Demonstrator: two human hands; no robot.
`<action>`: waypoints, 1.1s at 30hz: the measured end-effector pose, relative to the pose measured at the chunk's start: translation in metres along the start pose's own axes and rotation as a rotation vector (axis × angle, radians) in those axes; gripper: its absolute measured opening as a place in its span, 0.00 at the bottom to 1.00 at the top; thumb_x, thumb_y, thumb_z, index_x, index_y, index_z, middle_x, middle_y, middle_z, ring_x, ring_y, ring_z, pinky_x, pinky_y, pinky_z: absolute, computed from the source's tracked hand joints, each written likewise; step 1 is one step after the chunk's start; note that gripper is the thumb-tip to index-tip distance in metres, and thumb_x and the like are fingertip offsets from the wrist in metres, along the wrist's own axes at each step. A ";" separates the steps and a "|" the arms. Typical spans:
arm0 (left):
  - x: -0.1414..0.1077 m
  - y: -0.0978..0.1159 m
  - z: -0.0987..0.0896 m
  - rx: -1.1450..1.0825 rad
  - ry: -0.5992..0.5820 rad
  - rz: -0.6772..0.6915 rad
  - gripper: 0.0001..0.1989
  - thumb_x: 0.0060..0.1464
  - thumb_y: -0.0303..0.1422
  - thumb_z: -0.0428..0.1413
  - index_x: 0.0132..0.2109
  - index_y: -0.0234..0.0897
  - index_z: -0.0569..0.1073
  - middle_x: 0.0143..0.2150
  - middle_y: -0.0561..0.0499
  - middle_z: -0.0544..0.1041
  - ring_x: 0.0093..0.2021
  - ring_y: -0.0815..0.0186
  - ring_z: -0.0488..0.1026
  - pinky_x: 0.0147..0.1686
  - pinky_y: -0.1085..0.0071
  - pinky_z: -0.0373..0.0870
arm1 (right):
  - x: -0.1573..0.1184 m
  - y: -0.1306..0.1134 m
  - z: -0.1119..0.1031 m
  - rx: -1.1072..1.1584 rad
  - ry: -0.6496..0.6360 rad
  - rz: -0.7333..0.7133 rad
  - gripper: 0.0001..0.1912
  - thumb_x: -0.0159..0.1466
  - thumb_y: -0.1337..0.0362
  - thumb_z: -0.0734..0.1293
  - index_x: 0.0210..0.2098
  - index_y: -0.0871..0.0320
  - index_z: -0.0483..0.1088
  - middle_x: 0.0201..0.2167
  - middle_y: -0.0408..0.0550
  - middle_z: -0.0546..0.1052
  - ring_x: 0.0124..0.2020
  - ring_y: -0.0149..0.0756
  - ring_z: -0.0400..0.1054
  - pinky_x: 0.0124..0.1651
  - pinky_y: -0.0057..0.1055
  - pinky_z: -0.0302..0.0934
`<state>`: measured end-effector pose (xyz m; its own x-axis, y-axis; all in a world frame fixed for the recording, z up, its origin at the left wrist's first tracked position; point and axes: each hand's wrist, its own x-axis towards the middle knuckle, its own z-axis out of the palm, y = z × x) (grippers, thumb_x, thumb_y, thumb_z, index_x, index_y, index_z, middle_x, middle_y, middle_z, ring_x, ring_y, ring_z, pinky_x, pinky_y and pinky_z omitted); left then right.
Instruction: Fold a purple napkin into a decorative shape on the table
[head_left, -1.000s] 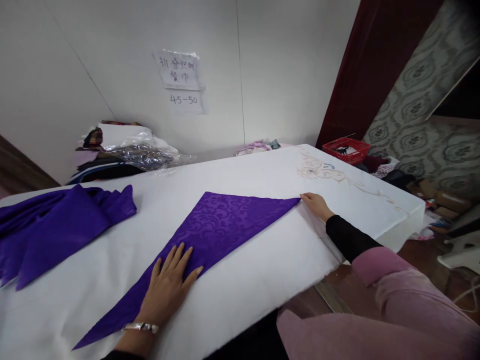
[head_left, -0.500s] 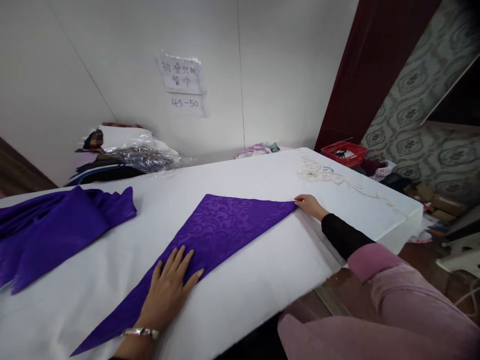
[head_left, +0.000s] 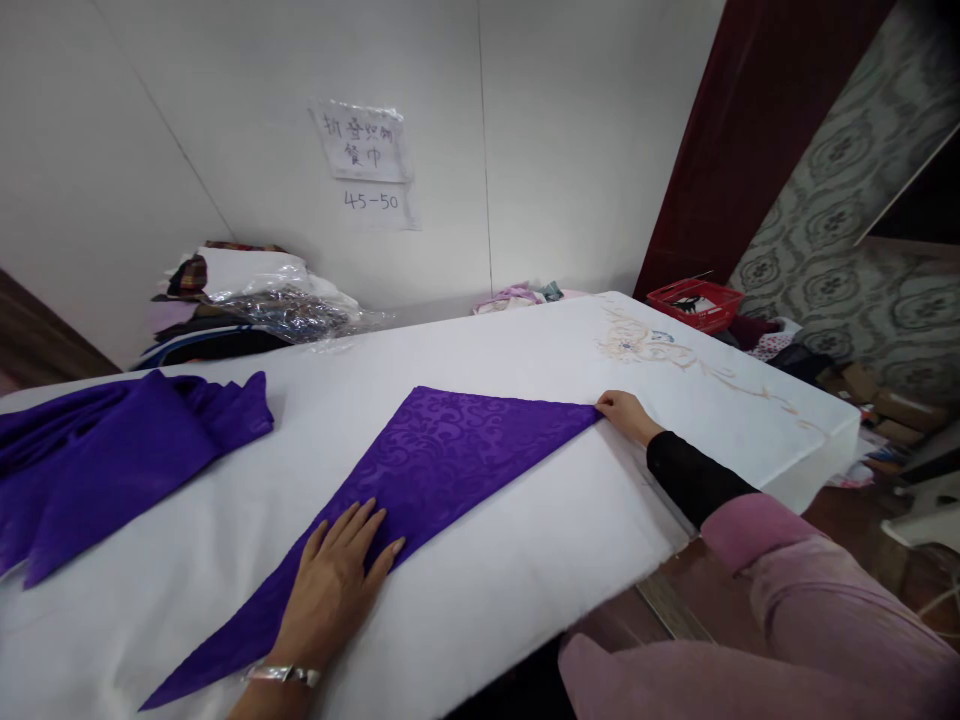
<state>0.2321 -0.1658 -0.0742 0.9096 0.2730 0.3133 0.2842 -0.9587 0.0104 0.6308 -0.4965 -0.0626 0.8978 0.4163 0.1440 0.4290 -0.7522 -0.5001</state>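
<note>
A purple patterned cloth napkin (head_left: 450, 450), folded into a triangle, lies on the white-covered table (head_left: 525, 560). Its long edge faces me and one corner points away. My left hand (head_left: 334, 575), with a silver bracelet at the wrist, rests flat on the napkin's left half, fingers stretched out. At the napkin's right corner my right hand (head_left: 626, 415) pinches the tip between thumb and fingers. Further left, apart from my hands, lies a loose heap of purple cloth (head_left: 127, 450).
Folded fabrics and clear plastic (head_left: 277, 300) are piled against the wall at the back left. Small pale cloths (head_left: 514, 298) lie at the table's back edge. A red basket (head_left: 694, 303) stands beyond the far right corner. A handwritten sign (head_left: 367, 145) hangs on the wall.
My right hand, still pinching the corner, has shifted very slightly right, as the view has also moved a little. My left hand stays flat on the napkin.
</note>
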 end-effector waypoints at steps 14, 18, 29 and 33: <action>0.001 0.006 -0.010 0.042 0.051 0.032 0.23 0.56 0.46 0.47 0.50 0.37 0.73 0.55 0.44 0.73 0.58 0.55 0.65 0.58 0.53 0.57 | 0.001 -0.002 -0.003 -0.151 -0.020 -0.006 0.07 0.59 0.68 0.62 0.27 0.60 0.71 0.33 0.50 0.75 0.37 0.36 0.67 0.41 0.27 0.57; 0.001 0.005 -0.008 0.037 0.044 0.015 0.23 0.56 0.46 0.47 0.49 0.35 0.74 0.53 0.44 0.74 0.56 0.55 0.68 0.56 0.55 0.62 | 0.001 -0.002 -0.003 -0.169 -0.019 0.001 0.08 0.60 0.68 0.62 0.27 0.60 0.71 0.33 0.49 0.75 0.37 0.35 0.67 0.41 0.27 0.57; 0.000 0.004 -0.005 -0.015 0.023 -0.009 0.24 0.56 0.47 0.45 0.50 0.36 0.73 0.55 0.44 0.73 0.56 0.55 0.67 0.55 0.57 0.64 | -0.002 -0.005 -0.008 -0.172 -0.039 -0.040 0.10 0.60 0.61 0.63 0.30 0.59 0.73 0.36 0.50 0.75 0.38 0.36 0.68 0.39 0.27 0.57; -0.001 0.003 -0.005 -0.015 0.029 0.001 0.26 0.57 0.48 0.44 0.50 0.35 0.73 0.55 0.43 0.73 0.56 0.54 0.67 0.54 0.56 0.65 | -0.002 -0.003 -0.006 -0.184 -0.032 -0.039 0.07 0.59 0.64 0.64 0.29 0.59 0.73 0.36 0.48 0.74 0.38 0.36 0.67 0.40 0.27 0.57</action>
<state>0.2307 -0.1694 -0.0701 0.9005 0.2703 0.3408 0.2789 -0.9600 0.0244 0.6286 -0.4987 -0.0561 0.8775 0.4612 0.1313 0.4774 -0.8145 -0.3296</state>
